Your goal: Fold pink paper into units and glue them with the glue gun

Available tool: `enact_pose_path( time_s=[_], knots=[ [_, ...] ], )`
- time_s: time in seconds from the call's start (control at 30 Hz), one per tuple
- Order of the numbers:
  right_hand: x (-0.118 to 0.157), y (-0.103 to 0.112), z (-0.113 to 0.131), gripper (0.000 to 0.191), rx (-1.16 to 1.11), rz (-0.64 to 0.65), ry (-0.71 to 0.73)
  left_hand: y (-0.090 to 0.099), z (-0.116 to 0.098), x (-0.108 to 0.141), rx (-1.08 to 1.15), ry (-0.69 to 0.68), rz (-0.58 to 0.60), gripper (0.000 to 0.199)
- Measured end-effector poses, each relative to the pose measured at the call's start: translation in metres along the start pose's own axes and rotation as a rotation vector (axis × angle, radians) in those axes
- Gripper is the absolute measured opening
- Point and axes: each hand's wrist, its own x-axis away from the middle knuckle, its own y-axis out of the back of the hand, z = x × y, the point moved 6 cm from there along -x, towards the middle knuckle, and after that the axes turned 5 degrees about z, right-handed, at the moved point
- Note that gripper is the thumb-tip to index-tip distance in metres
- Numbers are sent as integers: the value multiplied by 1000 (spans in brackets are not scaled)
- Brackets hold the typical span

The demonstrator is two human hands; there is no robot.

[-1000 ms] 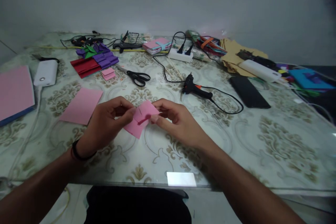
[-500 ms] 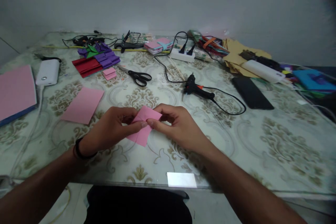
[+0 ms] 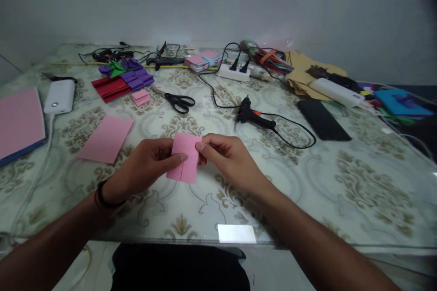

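Two hands hold one small pink paper (image 3: pixel 187 142) above the near part of the glossy, floral-patterned tabletop (image 3: pixel 273 223). The smooth rectangle shows a straight line running up from its lower edge. The left hand (image 3: pixel 143 163) pinches it from the left side, thumb flat across the front and fingers behind; the right hand (image 3: pixel 235 159) pinches its upper right corner between thumb and fingers. To the left lies a flat pink sheet (image 3: pixel 106 139). Beyond are black-handled scissors (image 3: pixel 179 101), a small pleated pink piece (image 3: pixel 141 97), shiny red pleated paper (image 3: pixel 109 88) and a black glue gun (image 3: pixel 254 117).
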Motion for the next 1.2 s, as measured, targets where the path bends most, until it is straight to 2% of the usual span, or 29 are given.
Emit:
enact_pose_path(
  time_s=[0.13, 0.23, 0.3, 0.4, 0.5, 0.57, 0.7, 0.83, 1.0, 1.03, 1.1, 1.2],
  knots=[
    [-1, 0, -2, 38, -3, -5, -11, -3, 2, -2, 122, 8, 3, 20],
    [-2, 0, -3, 40, -14, -12, -22, -6, 5, -2, 256, -21, -16, 43],
    [-2, 0, -3, 41, -16, -18, -24, -4, 3, -1, 266, -108, -61, 52],
    [-2, 2, -3, 41, -34, -34, -20, 4, -4, 4, 120, -239, -149, 37],
    [-4, 3, -3, 37, -106, -50, 0, 9, -12, 8, -106, -260, -172, 20],
    [-5, 4, -5, 30, -199, -82, 20, 10, -16, 10, -162, -258, -157, 29],
    [-5, 7, -4, 33, -305, -137, 89, 9, -20, 11, -187, -269, -163, 46],
    [-1, 6, 1, 21, -201, -111, 102, 13, -21, 10, -200, -272, -194, 36],
    [-3, 5, 1, 37, 76, -62, 98, 24, -15, 0, -256, -235, -269, 24],
    [-6, 6, 0, 36, 137, -72, 107, 25, -14, -4, -248, -236, -277, 23],
    [-12, 7, -4, 19, 251, -100, 121, 24, -9, -12, -223, -207, -265, 23],
    [-19, 4, -8, 12, 387, -111, 157, 20, -5, -18, -249, -192, -231, 22]
  ],
)
